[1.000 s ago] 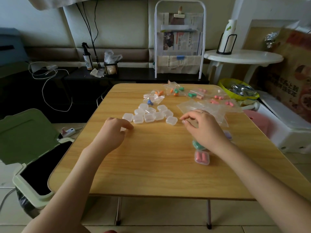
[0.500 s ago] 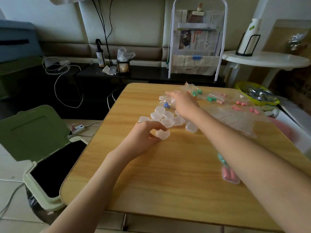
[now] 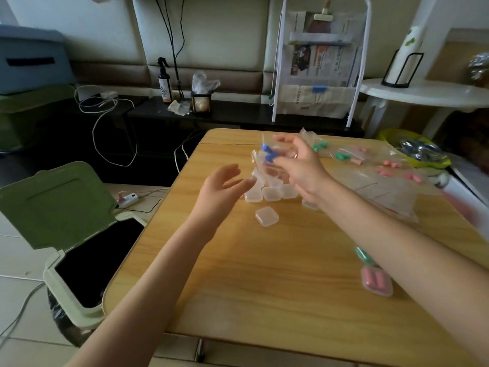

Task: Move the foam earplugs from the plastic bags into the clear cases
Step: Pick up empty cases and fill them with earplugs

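Observation:
My right hand (image 3: 299,165) holds a small plastic bag (image 3: 262,161) with blue foam earplugs (image 3: 268,153) above the table, blurred by motion. My left hand (image 3: 225,189) hovers open just left of it, holding nothing. One empty clear case (image 3: 266,216) lies alone in front of a cluster of clear cases (image 3: 271,193). Further bags with green earplugs (image 3: 318,147) and pink earplugs (image 3: 391,164) lie at the back right. A case filled with pink earplugs (image 3: 377,282) and one with green earplugs (image 3: 362,254) sit by my right forearm.
The wooden table (image 3: 264,274) has a pile of empty plastic bags (image 3: 383,192) on its right side. An open green bin (image 3: 66,221) stands on the floor to the left. A white rack with newspapers (image 3: 317,75) stands behind the table.
My right hand has lifted the bag of blue earplugs off the table. My left hand let go of the single clear case and rose, open, toward the bag.

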### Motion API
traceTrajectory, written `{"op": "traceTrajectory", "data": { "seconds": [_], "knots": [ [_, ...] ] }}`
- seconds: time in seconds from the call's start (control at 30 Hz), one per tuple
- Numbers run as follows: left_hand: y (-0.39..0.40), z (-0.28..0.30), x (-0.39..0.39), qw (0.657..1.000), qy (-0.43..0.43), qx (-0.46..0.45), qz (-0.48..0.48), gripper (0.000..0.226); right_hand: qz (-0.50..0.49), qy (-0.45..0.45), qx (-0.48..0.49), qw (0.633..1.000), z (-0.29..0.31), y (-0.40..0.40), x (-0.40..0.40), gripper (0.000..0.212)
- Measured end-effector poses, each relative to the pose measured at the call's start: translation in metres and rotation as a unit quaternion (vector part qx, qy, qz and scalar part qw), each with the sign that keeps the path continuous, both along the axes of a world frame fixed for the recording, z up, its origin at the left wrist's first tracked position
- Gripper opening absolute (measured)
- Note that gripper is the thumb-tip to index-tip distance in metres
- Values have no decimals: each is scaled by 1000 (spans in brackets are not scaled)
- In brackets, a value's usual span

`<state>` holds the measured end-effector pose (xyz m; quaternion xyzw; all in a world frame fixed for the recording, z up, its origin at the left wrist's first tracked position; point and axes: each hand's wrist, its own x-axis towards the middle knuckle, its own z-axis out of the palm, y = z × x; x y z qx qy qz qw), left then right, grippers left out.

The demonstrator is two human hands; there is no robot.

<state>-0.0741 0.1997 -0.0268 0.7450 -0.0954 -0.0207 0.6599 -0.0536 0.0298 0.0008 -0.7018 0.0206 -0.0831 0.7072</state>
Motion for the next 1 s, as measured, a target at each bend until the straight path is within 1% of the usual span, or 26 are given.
{"op": "traceTrajectory", "data": {
  "seconds": [0.03,0.07,0.1,0.17,0.2,0.23,0.3,0.37,0.43,0.5,0.57,0.67,0.7,0.73,0.77,0.83,0.9,0.93,1.0],
  "knots": [
    [-3,2,-3,999,30,-28,-21,43,34,16,61,997,2,3,-16,42],
    [-7,4,-8,995,54,-63,-46,34,61,29,102,992,2,3,-31,44],
    [-12,5,-14,990,75,-99,-64,27,82,40,134,987,2,3,-44,46],
    [-21,6,-25,982,102,-150,-55,16,106,57,163,979,3,-3,-68,47],
    [-24,6,-31,981,108,-158,-40,11,109,65,145,981,4,-8,-79,45],
    [-27,4,-35,982,107,-153,-28,7,109,73,104,986,5,-13,-90,41],
    [-31,5,-46,989,90,-117,-21,5,99,85,20,991,3,-24,-109,26],
    [-32,7,-56,992,68,-97,-33,7,62,78,-18,995,0,-31,-125,16],
    [-32,9,-63,992,55,-111,-33,4,10,63,-36,997,-4,-34,-135,10],
    [-30,10,-67,994,26,-106,3,7,-28,56,-33,997,-7,-34,-138,15],
    [-27,10,-68,993,4,-111,41,10,-43,47,-18,998,-6,-30,-138,21],
    [-22,13,-68,988,10,-138,65,13,-16,58,6,998,-4,-25,-140,33],
    [-22,14,-69,986,23,-152,57,13,-11,63,-18,998,-6,-24,-141,36],
    [-21,14,-69,985,36,-164,49,11,-20,55,-72,996,-8,-24,-142,37],
    [-21,14,-70,983,44,-171,44,9,-46,28,-143,988,-9,-24,-142,35],
    [-21,15,-70,981,51,-179,47,7,-112,-71,-258,957,-7,-21,-144,25],
    [-23,16,-70,976,75,-199,39,9,-127,-151,-308,931,-6,-16,-146,14],
    [-25,17,-70,972,95,-212,26,12,-117,-172,-326,922,-6,-13,-146,9],
    [-30,20,-71,963,135,-234,-13,15,-86,-183,-330,922,-9,-5,-147,5]
  ]
}}
